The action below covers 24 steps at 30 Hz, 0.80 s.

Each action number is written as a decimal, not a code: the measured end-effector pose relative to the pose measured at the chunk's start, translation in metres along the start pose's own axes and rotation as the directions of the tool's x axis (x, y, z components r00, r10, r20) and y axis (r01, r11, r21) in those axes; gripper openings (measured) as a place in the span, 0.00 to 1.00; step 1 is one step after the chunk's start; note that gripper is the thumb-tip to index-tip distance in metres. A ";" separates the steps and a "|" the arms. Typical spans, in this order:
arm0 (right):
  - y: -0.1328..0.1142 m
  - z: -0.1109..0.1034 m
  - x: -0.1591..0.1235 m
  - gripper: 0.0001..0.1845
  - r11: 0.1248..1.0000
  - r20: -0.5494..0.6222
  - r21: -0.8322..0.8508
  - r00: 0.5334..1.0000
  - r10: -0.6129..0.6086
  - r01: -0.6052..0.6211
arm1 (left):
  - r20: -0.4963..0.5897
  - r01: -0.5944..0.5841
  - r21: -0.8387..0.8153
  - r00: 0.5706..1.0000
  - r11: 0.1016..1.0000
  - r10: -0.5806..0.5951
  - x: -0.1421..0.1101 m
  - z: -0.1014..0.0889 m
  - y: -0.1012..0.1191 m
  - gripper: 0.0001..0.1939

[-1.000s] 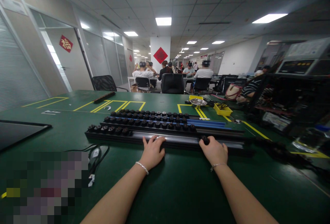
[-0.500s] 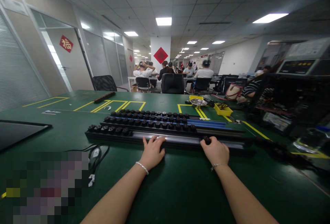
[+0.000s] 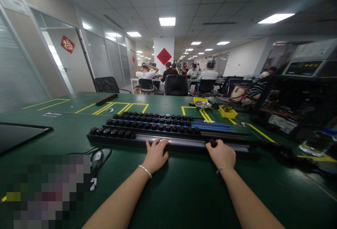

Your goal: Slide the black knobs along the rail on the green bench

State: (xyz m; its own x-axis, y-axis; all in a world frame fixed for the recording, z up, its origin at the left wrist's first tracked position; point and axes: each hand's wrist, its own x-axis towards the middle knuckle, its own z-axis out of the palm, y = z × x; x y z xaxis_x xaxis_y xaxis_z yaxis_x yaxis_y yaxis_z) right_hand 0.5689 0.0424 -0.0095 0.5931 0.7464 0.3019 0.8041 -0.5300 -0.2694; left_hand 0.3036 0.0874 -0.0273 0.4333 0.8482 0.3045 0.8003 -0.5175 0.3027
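Nearest to me lies a long black rail (image 3: 186, 144) with a shiny metal channel along its top. My left hand (image 3: 157, 155) rests on the rail's near side, fingers spread over the channel and holding nothing. My right hand (image 3: 223, 155) is closed on a small round black module (image 3: 213, 142) at the channel's right part; the fingers hide some of it. Several similar black modules (image 3: 113, 132) sit in a row at the rail's left end. Behind it lie more parallel rails, including a blue rail (image 3: 210, 126), also carrying rows of black modules (image 3: 160, 127).
A metal dish (image 3: 202, 104) and a yellow bin (image 3: 226, 112) stand at the back right. Black cables (image 3: 101, 160) lie at the left, near a dark flat panel (image 3: 21, 136). Equipment (image 3: 297, 92) crowds the right side. Several people sit at tables farther back.
My right hand has slid slightly to the right along the rail, carrying the small black module with it. The left hand has stayed in place.
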 end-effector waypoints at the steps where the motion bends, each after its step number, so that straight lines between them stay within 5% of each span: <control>1: 0.000 0.000 0.000 0.23 1.000 -0.001 -0.004 1.000 0.001 -0.001 | -0.003 -0.005 -0.003 1.000 1.000 0.005 0.000 0.000 0.000 0.23; 24: 0.008 -0.002 0.003 0.22 1.000 0.034 0.003 0.999 0.018 -0.018 | -0.022 -0.018 -0.015 1.000 1.000 0.018 0.000 0.005 -0.004 0.23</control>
State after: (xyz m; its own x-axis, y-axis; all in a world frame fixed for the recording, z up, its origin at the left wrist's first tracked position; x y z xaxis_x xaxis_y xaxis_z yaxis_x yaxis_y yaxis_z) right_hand 0.5773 0.0393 -0.0091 0.6059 0.7497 0.2661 0.7930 -0.5422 -0.2779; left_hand 0.3024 0.0900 -0.0328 0.4382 0.8362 0.3298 0.7859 -0.5345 0.3109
